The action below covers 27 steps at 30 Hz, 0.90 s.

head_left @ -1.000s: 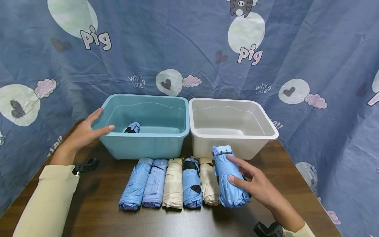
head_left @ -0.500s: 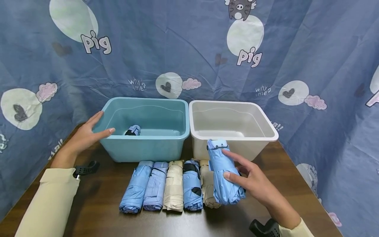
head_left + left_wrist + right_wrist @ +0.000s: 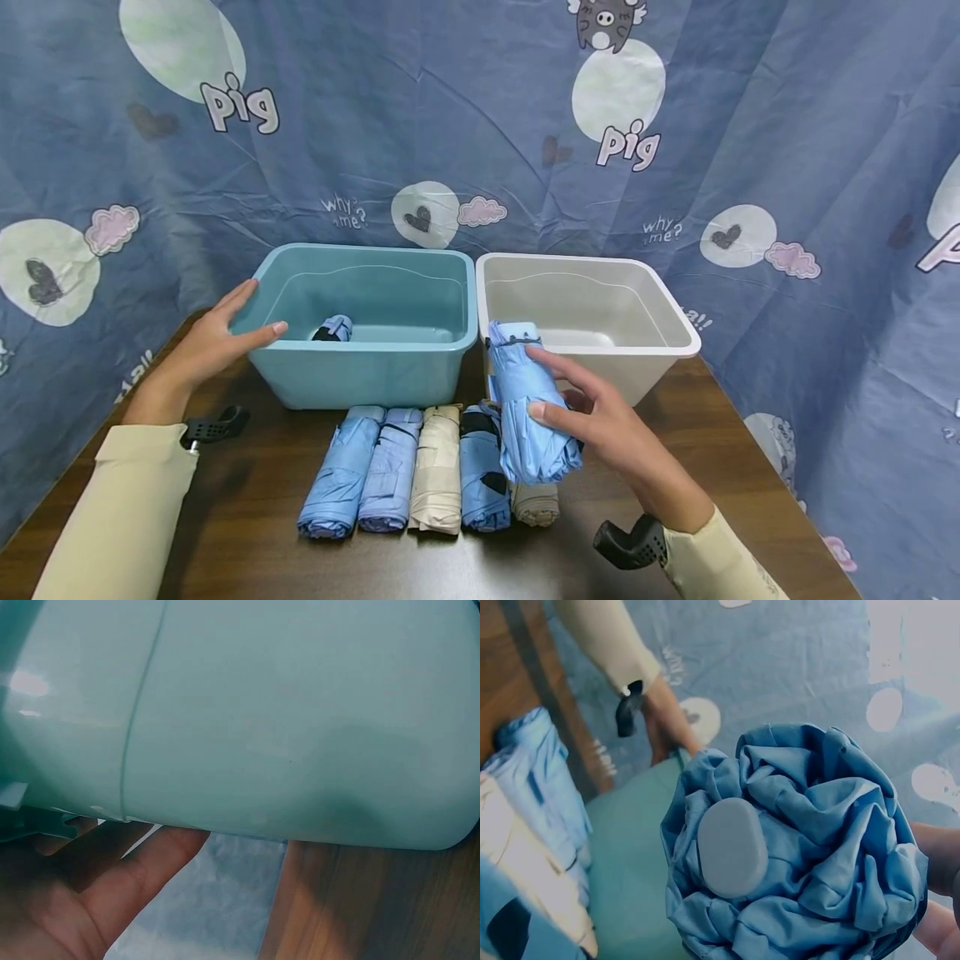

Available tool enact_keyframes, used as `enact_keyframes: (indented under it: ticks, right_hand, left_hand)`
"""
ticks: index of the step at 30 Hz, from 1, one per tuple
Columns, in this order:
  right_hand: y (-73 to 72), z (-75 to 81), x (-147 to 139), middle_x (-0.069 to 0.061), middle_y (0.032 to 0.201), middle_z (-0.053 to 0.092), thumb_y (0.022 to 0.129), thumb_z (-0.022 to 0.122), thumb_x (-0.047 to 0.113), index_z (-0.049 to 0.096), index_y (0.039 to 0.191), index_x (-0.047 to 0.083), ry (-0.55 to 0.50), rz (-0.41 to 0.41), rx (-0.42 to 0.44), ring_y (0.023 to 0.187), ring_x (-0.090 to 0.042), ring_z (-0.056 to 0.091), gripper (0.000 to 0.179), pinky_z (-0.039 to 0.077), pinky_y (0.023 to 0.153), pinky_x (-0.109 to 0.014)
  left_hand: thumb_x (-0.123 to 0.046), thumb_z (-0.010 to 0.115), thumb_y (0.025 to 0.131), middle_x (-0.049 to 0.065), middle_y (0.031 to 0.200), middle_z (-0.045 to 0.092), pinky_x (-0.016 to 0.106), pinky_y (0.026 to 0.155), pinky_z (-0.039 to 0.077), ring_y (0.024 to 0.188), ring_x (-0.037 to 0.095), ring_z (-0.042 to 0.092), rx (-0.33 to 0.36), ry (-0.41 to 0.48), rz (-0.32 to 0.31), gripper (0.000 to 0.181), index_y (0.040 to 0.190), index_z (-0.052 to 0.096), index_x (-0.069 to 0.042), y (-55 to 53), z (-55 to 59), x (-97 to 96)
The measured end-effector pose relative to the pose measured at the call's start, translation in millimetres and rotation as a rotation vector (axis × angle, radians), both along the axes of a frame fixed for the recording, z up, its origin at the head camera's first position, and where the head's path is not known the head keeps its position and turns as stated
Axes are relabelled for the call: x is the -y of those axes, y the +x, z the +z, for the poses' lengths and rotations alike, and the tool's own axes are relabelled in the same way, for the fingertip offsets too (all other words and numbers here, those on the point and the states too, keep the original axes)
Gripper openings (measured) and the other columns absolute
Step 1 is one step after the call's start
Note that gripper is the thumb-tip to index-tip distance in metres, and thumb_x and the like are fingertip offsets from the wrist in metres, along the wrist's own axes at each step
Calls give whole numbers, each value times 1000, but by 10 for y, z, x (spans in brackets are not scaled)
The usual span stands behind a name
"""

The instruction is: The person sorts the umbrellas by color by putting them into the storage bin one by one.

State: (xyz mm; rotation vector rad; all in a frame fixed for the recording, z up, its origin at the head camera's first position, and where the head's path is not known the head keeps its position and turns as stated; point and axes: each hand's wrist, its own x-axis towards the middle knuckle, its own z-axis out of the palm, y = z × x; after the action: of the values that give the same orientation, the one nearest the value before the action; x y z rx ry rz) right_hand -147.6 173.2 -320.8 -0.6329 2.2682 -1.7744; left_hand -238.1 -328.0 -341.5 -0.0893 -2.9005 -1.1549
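Observation:
My right hand (image 3: 592, 417) grips a folded blue umbrella (image 3: 528, 408), thumb on its near face. It is held above the table, its top overlapping the white bin's front wall in the head view. The right wrist view shows its bunched cloth end and a grey oval handle (image 3: 733, 847). My left hand (image 3: 213, 342) rests at the near left corner of the teal bin (image 3: 360, 375), fingers extended along the outside and thumb by the front rim. A blue-and-black rolled umbrella (image 3: 335, 327) lies inside that bin, partly hidden by its front wall.
Beside the teal bin stands a white bin (image 3: 600, 362). Several folded umbrellas line the wooden table (image 3: 420, 571): blue (image 3: 341, 475), periwinkle (image 3: 390, 475), cream (image 3: 437, 475), blue with black patches (image 3: 480, 500) and beige (image 3: 536, 504), the beige one mostly covered. A printed blue cloth (image 3: 450, 108) hangs behind.
My right hand has carried the blue umbrella left and upward, off the row's right end to above the beige one. My left hand stays at the teal bin.

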Motion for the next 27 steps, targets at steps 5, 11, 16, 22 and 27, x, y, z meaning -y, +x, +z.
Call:
enact_keyframes:
  ticks: [5, 11, 16, 22, 27]
  right_hand:
    - [-88, 34, 111, -15, 132, 45, 91, 68, 21, 45, 143, 40, -33, -11, 40, 102, -32, 60, 60, 55, 75, -45]
    - [-229, 96, 284, -17, 135, 43, 90, 69, 17, 48, 143, 35, -117, 3, 58, 111, -33, 56, 60, 53, 83, -42]
    - [-335, 169, 408, -13, 138, 41, 90, 70, 19, 49, 141, 39, -128, 0, 83, 113, -32, 56, 59, 52, 85, -40]
    - [-500, 291, 584, -11, 142, 39, 90, 69, 20, 50, 139, 40, -145, 10, 63, 113, -29, 56, 57, 51, 88, -39]
    - [-605, 361, 726, -10, 143, 38, 89, 70, 20, 52, 137, 41, -179, 10, 82, 113, -28, 55, 56, 49, 91, -38]
  left_hand:
    - [-53, 60, 89, 11, 161, -13, 77, 98, 16, 142, 51, -2, 13, -7, 8, 100, 155, -8, -23, 8, 27, -13]
    - [-54, 60, 89, 11, 161, -13, 78, 98, 15, 142, 50, -4, 7, -17, 2, 99, 155, -8, -24, -20, 37, -28]
    - [-54, 60, 89, 13, 161, -11, 78, 98, 15, 142, 51, -3, 9, -27, 0, 99, 155, -7, -22, -42, 17, -40]
    - [-56, 60, 88, 10, 161, -12, 78, 98, 16, 142, 50, -2, 14, -33, 13, 100, 155, -8, -25, -30, 22, -24]
    - [-56, 60, 88, 11, 161, -12, 78, 97, 17, 141, 52, 0, 17, -17, 13, 100, 155, -7, -26, 4, 25, -5]
